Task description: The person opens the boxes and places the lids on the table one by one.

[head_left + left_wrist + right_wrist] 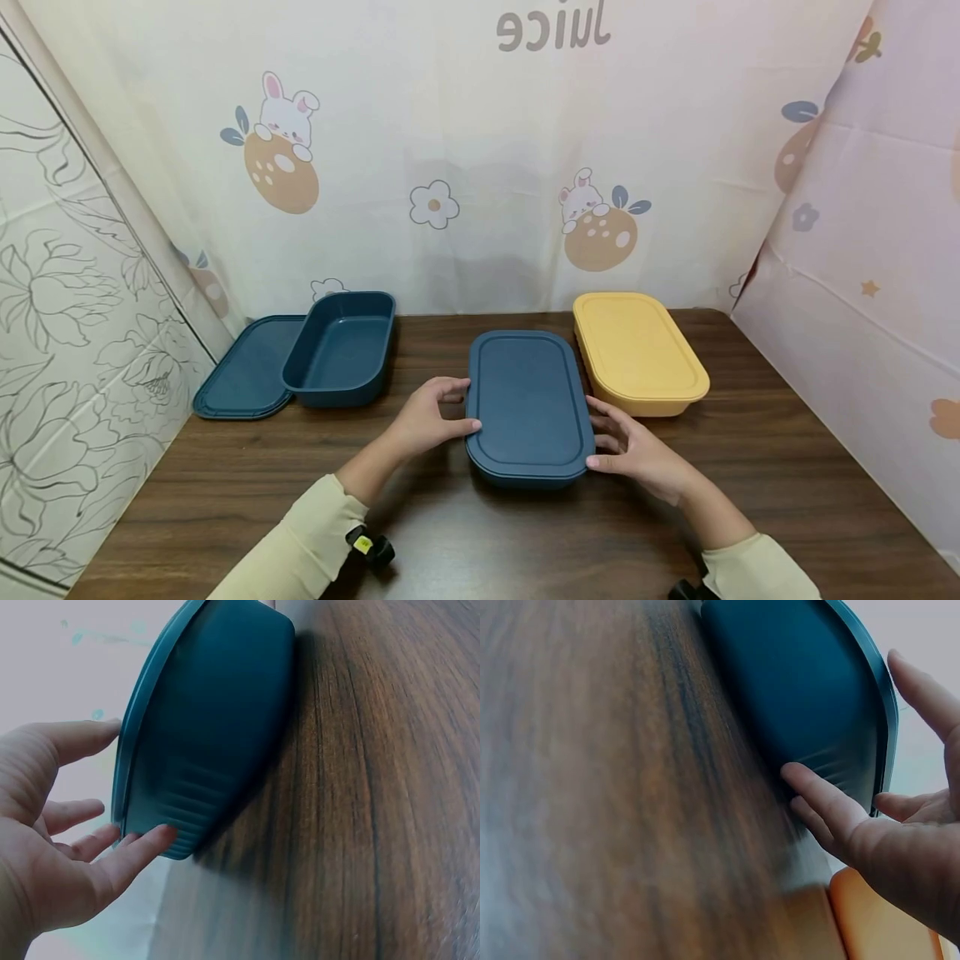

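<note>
A dark blue food container with its lid on point(530, 408) sits on the table between the two hands. The left hand point(429, 418) is at its left side, thumb tip by the lid's rim. In the left wrist view, the left hand's fingers point(142, 851) are spread loosely along the ribbed end of the container wall point(217, 712). On the other side is the right hand point(637, 450), its thumb near the lid's lower right edge. The right wrist view shows its fingers point(817, 795) fairly straight beside the wall point(795, 675). Neither hand curls tightly round the container.
A yellow lidded container point(637, 346) stands close behind the right hand. Back left, an uncovered dark blue container point(345, 350) overlaps a loose blue lid point(251, 367). A printed curtain point(480, 167) hangs behind the wooden table point(480, 542).
</note>
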The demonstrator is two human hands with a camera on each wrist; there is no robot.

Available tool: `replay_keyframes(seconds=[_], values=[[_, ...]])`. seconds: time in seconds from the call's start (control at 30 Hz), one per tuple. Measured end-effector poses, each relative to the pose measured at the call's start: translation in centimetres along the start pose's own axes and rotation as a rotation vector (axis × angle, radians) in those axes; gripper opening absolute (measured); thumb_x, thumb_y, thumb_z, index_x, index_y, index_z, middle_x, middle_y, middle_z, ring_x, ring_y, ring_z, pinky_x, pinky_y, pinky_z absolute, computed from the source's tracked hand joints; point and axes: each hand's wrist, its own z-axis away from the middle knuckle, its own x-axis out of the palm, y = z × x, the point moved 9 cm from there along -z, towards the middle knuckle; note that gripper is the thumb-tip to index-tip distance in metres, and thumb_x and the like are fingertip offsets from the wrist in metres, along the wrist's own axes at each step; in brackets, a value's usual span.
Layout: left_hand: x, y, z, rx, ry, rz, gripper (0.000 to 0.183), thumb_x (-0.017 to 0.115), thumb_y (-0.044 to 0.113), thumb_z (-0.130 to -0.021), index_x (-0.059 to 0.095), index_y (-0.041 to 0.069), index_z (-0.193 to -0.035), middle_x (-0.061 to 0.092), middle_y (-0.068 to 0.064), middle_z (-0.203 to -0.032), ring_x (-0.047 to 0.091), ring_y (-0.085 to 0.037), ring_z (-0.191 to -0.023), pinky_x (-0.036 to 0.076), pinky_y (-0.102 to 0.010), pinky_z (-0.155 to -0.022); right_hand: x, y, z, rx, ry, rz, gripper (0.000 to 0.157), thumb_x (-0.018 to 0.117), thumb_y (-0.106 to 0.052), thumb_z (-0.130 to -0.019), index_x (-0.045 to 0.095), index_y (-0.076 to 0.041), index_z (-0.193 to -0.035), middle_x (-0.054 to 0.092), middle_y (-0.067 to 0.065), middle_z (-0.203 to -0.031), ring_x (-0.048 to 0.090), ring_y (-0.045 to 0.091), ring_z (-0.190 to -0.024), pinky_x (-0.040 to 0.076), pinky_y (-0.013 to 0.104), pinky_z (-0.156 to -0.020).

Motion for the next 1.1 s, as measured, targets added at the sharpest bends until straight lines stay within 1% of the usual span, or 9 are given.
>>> replay_keyframes(seconds=[0.1,0.17,0.33,0.47,0.6,0.73,0.87,0.97,1.1], values=[[-0.3,0.6,0.3,0.046,0.016,-0.064,0.059,0.082,0.027,-0.080,0.060,0.008,-0.132,0.052,-0.008,-0.133,0.054,-0.028,-0.117,0.049,-0.046,-0.093,0.1,0.1,-0.1,-0.008,-0.010,0.005,0.094,0.071,-0.006,-0.088,0.007,-0.010,-0.157,0.017,0.026,-0.155,0.044,0.032,-0.128,0.050,0.037,-0.091],[-0.4,1.0,0.5,0.079,0.014,-0.069,0.056,0.082,0.025,-0.080,0.061,0.008,-0.129,0.052,-0.008,-0.131,0.053,-0.029,-0.116,0.051,-0.045,-0.091,0.3,0.2,-0.2,-0.010,-0.025,-0.007,0.098,0.073,-0.005,-0.086,0.006,-0.009,-0.157,0.014,0.024,-0.156,0.042,0.031,-0.130,0.050,0.036,-0.092],[-0.2,1.9,1.0,0.160,-0.028,-0.075,0.052,0.082,0.021,-0.081,0.062,0.005,-0.127,0.051,-0.008,-0.130,0.052,-0.028,-0.115,0.054,-0.040,-0.087,0.6,0.4,-0.3,-0.011,-0.049,-0.043,0.108,0.077,-0.001,-0.081,0.000,-0.007,-0.156,0.001,0.020,-0.159,0.036,0.026,-0.135,0.048,0.034,-0.096],[0.0,2.7,1.4,0.217,-0.056,-0.133,0.053,0.081,0.022,-0.082,0.062,0.006,-0.128,0.050,-0.007,-0.131,0.052,-0.029,-0.118,0.054,-0.040,-0.088,0.7,0.6,-0.4,-0.011,-0.053,-0.061,0.113,0.079,0.004,-0.078,-0.003,-0.005,-0.155,-0.004,0.020,-0.160,0.037,0.019,-0.135,0.048,0.033,-0.096],[0.2,3.4,1.9,0.250,-0.084,-0.174,0.052,0.081,0.023,-0.082,0.063,0.008,-0.128,0.049,-0.006,-0.132,0.053,-0.025,-0.119,0.051,-0.042,-0.092,0.8,0.8,-0.7,-0.018,-0.048,-0.066,0.113,0.079,0.005,-0.077,-0.003,-0.004,-0.155,-0.002,0.022,-0.159,0.036,0.019,-0.135,0.049,0.034,-0.095],[0.8,4.2,2.4,0.313,-0.121,-0.263,0.050,0.081,0.026,-0.082,0.064,0.010,-0.126,0.050,-0.007,-0.133,0.051,-0.020,-0.120,0.049,-0.039,-0.095,0.8,0.9,-0.9,-0.036,-0.035,-0.063,0.115,0.079,0.006,-0.075,-0.003,-0.004,-0.155,0.000,0.023,-0.159,0.033,0.020,-0.136,0.050,0.035,-0.094],[1.4,5.1,3.1,0.396,-0.143,-0.362,0.049,0.082,0.029,-0.080,0.066,0.011,-0.123,0.051,-0.010,-0.135,0.049,-0.021,-0.123,0.047,-0.039,-0.098,0.9,0.8,-1.1,-0.061,-0.028,-0.072,0.119,0.081,0.007,-0.073,-0.002,-0.008,-0.157,0.000,0.020,-0.160,0.035,0.009,-0.134,0.049,0.034,-0.095],[2.0,5.7,3.4,0.438,-0.150,-0.425,0.048,0.083,0.031,-0.079,0.068,0.013,-0.121,0.050,-0.010,-0.137,0.048,-0.023,-0.124,0.045,-0.040,-0.100,1.0,0.6,-1.2,-0.085,-0.022,-0.076,0.120,0.081,0.008,-0.072,-0.001,-0.011,-0.157,0.002,0.021,-0.160,0.037,-0.001,-0.130,0.048,0.032,-0.096],[3.1,6.3,3.7,0.480,-0.171,-0.513,0.045,0.082,0.035,-0.080,0.069,0.016,-0.119,0.050,-0.009,-0.139,0.047,-0.024,-0.126,0.044,-0.039,-0.102,1.0,0.4,-1.2,-0.107,-0.012,-0.070,0.120,0.081,0.008,-0.072,0.000,-0.010,-0.157,0.005,0.022,-0.159,0.039,-0.005,-0.127,0.048,0.030,-0.096]])
